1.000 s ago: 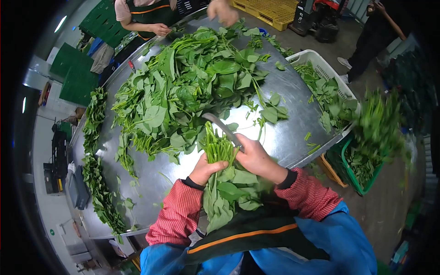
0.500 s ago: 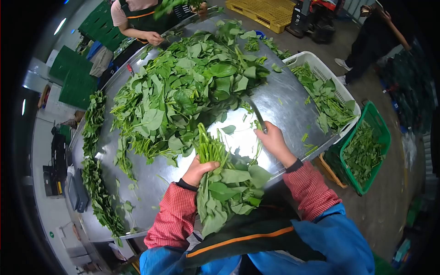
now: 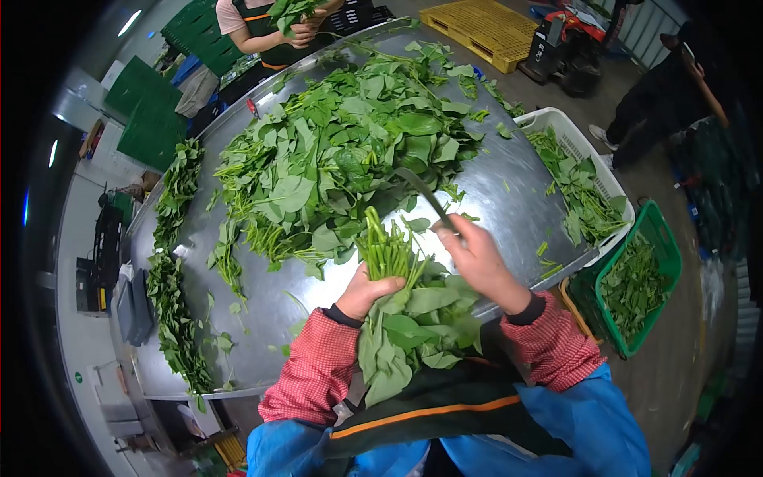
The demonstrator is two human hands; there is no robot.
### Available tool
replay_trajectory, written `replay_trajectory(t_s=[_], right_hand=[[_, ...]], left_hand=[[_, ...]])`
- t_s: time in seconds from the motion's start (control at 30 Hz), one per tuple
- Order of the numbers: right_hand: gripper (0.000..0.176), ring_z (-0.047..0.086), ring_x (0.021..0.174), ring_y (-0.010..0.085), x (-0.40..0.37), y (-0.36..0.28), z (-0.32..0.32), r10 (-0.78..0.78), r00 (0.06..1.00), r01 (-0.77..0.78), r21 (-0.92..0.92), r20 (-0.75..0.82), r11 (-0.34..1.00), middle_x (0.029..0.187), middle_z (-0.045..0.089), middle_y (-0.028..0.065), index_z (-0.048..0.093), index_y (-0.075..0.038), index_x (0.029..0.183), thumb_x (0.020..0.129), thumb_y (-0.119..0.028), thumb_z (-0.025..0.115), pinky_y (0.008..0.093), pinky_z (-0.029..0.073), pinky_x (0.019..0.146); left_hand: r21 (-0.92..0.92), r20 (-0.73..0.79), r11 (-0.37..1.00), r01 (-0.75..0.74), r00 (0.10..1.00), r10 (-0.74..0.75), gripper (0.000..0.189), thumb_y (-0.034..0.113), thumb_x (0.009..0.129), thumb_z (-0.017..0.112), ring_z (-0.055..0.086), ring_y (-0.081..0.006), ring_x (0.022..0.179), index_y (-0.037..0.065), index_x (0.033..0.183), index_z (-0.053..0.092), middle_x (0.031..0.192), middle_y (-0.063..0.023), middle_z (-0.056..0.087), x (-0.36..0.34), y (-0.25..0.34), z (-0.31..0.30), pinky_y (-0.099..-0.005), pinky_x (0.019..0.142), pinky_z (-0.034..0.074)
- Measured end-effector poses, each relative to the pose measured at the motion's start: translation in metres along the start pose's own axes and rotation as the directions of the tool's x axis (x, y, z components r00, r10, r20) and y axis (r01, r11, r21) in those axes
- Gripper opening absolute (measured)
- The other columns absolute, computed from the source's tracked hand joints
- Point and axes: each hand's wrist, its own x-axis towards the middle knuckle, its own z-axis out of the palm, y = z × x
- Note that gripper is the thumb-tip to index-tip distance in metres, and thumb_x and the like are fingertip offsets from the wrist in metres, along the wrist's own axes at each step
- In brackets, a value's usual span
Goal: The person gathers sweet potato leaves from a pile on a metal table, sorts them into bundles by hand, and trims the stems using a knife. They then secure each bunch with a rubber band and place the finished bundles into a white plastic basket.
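Observation:
My left hand (image 3: pixel 367 292) is closed round a bunch of leafy greens (image 3: pixel 389 261), its cut stems pointing up and its broad leaves hanging toward my apron. In my right hand (image 3: pixel 482 259) is a sickle (image 3: pixel 426 194) with a dark curved blade. The blade arcs up and left, over the table beyond the stem ends, and appears apart from them. Behind it spreads a large heap of leafy greens (image 3: pixel 318 159) on the metal table (image 3: pixel 509 199).
Bundled greens (image 3: pixel 171 310) line the table's left edge. At right stand a white crate (image 3: pixel 622 205) and a green crate (image 3: pixel 674 238), both holding greens. Across the table, a co-worker's hands (image 3: pixel 302 32) hold leaves. A yellow pallet (image 3: pixel 481 32) lies beyond.
My right hand has brought the sickle leftward, nearer the stem ends. The left hand keeps its grip on the bunch. Across the table, the co-worker's hands have come together around leaves.

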Motion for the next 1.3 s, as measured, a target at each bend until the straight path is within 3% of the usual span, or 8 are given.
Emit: replay_trajectory(t_s=[0.13,0.27,0.47,0.6,0.67,0.83,1.07,1.3], right_hand=[[0.007,0.059,0.063,0.0269,-0.001,-0.004,-0.013,-0.514,0.849,0.496,-0.522,0.123,0.694,0.072,0.055,0.0105,0.06,-0.007,0.087,0.083,-0.012,0.059,0.034,0.046,0.052],[0.01,0.057,0.059,0.0271,0.006,-0.011,-0.003,-0.513,0.808,0.557,-0.662,0.29,0.502,0.07,0.053,0.0082,0.051,-0.008,0.073,0.075,-0.01,0.061,0.036,0.047,0.052],[0.002,0.061,0.06,0.0271,-0.01,0.11,-0.041,-0.355,0.921,0.353,-0.721,0.157,0.597,0.068,0.057,0.0104,0.056,-0.008,0.076,0.077,-0.01,0.057,0.0363,0.048,0.052],[0.003,0.059,0.058,0.0261,-0.008,0.061,-0.034,-0.497,0.866,0.389,-0.7,0.058,0.598,0.069,0.054,0.0091,0.055,-0.008,0.078,0.077,-0.009,0.058,0.0361,0.047,0.051],[0.005,0.057,0.062,0.0285,-0.006,0.013,-0.016,-0.55,0.832,0.459,-0.654,0.079,0.601,0.073,0.053,0.0105,0.054,-0.006,0.076,0.08,-0.008,0.056,0.0382,0.046,0.053],[0.008,0.059,0.065,0.0356,-0.01,0.103,-0.046,-0.197,0.978,0.085,-0.747,-0.063,0.659,0.078,0.058,0.0142,0.055,-0.007,0.085,0.087,-0.014,0.052,0.0445,0.048,0.057],[0.017,0.059,0.077,0.0366,-0.011,0.149,-0.146,-0.181,0.926,-0.188,-0.821,-0.331,0.54,0.086,0.057,0.0173,0.058,-0.004,0.094,0.086,-0.019,0.058,0.0443,0.049,0.066],[0.048,0.059,0.088,0.0383,-0.019,0.129,-0.125,-0.186,0.964,-0.097,-0.905,-0.189,0.414,0.097,0.057,0.0212,0.057,0.001,0.111,0.079,-0.033,0.067,0.0454,0.047,0.075]], left_hand=[[0.135,0.036,0.99,0.039,0.998,-0.044,0.037,0.005,0.075,0.067,0.057,-0.0122,0.087,-0.001,0.111,0.058,0.098,-0.0029,0.062,-0.005,0.011,-0.005,-0.0263,0.08,0.045],[0.344,0.054,0.938,0.038,0.997,-0.06,0.029,0.006,0.074,0.067,0.056,-0.0116,0.081,-0.001,0.102,0.061,0.089,-0.0027,0.063,-0.001,0.028,0.008,-0.0258,0.076,0.046],[0.513,-0.004,0.852,-0.1,0.993,0.119,0.03,0.01,0.072,0.068,0.061,-0.0171,0.077,0.001,0.1,0.062,0.083,-0.0054,0.066,-0.016,0.057,0.001,-0.0297,0.074,0.048],[0.875,0.002,0.458,-0.153,0.95,0.314,0.037,0.015,0.065,0.071,0.061,-0.0338,0.086,0.006,0.1,0.063,0.087,-0.0144,0.065,-0.002,0.043,0.006,-0.0413,0.083,0.048],[0.922,0.203,0.226,-0.316,0.888,0.413,0.039,0.019,0.065,0.073,0.061,-0.0304,0.088,0.006,0.1,0.062,0.091,-0.0129,0.064,0.005,0.039,0.016,-0.048,0.093,0.042],[0.934,0.309,0.038,-0.355,0.858,0.409,0.047,0.023,0.066,0.074,0.06,-0.0291,0.09,0.006,0.107,0.059,0.093,-0.0088,0.061,0.0,0.064,0.03,-0.0527,0.101,0.033],[0.714,0.687,-0.405,-0.572,0.683,0.247,0.052,0.014,0.075,0.06,0.046,-0.021,0.122,0.021,0.125,0.049,0.128,-0.0012,0.052,0.003,0.064,0.035,-0.0555,0.104,0.027],[0.869,0.277,-0.425,-0.252,0.961,-0.004,0.079,0.012,0.066,0.071,0.037,-0.0269,0.13,0.021,0.137,0.038,0.139,-0.0016,0.042,-0.037,-0.029,-0.049,-0.0587,0.106,0.027]])
